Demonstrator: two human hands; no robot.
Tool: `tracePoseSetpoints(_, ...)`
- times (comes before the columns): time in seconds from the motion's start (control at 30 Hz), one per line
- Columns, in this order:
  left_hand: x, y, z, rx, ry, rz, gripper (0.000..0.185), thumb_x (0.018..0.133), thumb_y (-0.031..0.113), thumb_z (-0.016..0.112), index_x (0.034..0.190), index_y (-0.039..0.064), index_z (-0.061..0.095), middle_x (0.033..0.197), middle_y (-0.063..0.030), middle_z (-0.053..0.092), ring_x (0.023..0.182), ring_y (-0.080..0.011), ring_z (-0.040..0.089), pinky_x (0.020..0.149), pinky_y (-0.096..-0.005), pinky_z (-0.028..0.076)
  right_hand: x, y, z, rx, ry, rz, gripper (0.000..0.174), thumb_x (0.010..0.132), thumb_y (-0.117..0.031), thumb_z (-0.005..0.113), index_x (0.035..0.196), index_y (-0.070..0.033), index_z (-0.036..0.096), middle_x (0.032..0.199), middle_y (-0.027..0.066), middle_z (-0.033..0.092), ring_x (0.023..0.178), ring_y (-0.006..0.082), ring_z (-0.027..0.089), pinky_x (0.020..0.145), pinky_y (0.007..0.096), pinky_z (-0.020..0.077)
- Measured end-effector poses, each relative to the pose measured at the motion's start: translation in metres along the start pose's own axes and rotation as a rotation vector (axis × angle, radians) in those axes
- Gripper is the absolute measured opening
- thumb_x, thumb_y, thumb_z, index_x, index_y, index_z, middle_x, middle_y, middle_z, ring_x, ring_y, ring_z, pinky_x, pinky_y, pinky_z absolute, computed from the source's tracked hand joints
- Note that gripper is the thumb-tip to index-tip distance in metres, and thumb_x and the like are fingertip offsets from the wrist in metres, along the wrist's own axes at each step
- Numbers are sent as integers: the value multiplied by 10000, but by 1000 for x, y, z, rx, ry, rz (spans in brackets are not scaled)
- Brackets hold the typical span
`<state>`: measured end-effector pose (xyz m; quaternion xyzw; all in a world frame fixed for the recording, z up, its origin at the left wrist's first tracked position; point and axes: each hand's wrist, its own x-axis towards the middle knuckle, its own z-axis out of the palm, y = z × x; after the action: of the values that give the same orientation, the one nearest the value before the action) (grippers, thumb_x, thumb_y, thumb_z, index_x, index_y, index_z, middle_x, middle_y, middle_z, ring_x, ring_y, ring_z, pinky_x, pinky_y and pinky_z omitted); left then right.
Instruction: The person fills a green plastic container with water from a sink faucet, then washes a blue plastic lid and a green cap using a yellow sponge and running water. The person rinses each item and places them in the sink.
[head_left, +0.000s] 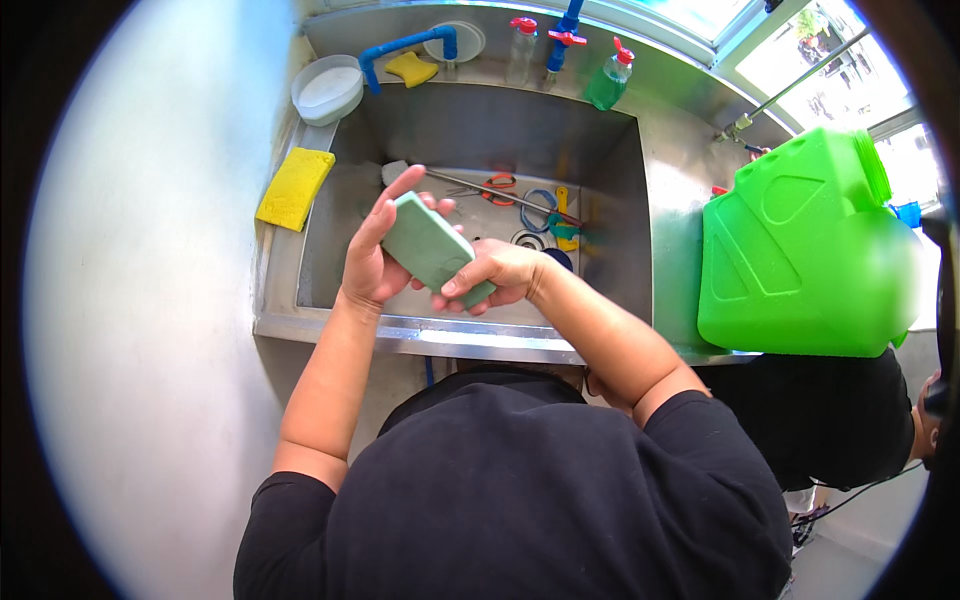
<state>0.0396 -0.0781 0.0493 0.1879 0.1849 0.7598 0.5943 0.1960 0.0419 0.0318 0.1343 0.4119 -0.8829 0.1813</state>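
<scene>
Over a stainless steel sink (480, 112), both my hands have hold of a pale green rectangular block (427, 244); whether it is soap, sponge or plastic I cannot tell. My left hand (379, 247) supports its left side and underside, fingers spread. My right hand (495, 277) grips the lower right end, thumb on top. Beneath, on the sink floor, lie orange-handled scissors (499, 190), a long metal rod (480, 187), a coiled blue band (536, 211), a yellow tool (562, 200) and a white object (394, 172). A drain strainer (529, 240) shows near my right wrist.
Yellow sponges (296, 189) (411, 69), a white plastic tub (328, 90) and a blue pipe faucet (409, 43) line the rim. Behind stand a clear bottle (521, 52) and a green soap bottle (609, 82). A green jerrycan (795, 255) is at right, near another person (825, 420).
</scene>
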Motion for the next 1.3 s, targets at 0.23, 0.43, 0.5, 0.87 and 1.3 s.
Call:
tracePoseSetpoints(0.23,48,-46,7,491,148,-74,485,1001,510,475,786,78,525,690,-18,544,692,-113,553,710,-294,497,3,-4,-16,-495,600,134,174,767,-201,790,799,-119,640,585,-36,421,444,55,339,368,231,221)
tracePoseSetpoints(0.43,85,-110,-31,882,384,-112,589,968,620,435,669,114,466,576,12,447,539,-92,432,539,-256,391,27,36,-61,-1148,807,-69,344,832,-389,659,988,-84,700,848,186,691,764,339,667,663,427,517)
tracePoseSetpoints(0.5,93,-123,-41,1176,400,-19,589,996,545,442,653,72,518,589,-52,521,543,-159,483,553,-318,409,36,50,-76,-1188,840,-41,376,874,-372,563,1045,-59,682,1059,234,682,1030,422,622,870,467,489)
tracePoseSetpoints(0.87,108,-132,-42,1470,464,150,548,1012,434,434,729,2,619,665,-149,622,670,-319,600,686,-412,478,27,42,-63,-1228,913,-8,339,857,-299,553,1046,-45,675,1060,246,675,998,424,636,867,477,504)
tracePoseSetpoints(1.3,7,-88,-42,1262,383,70,517,1038,431,408,1343,15,393,1372,-170,445,1241,-261,481,1055,-356,365,-27,46,-52,-1207,888,-417,709,741,-270,732,1384,-107,482,1203,206,565,1034,392,601,930,448,493)
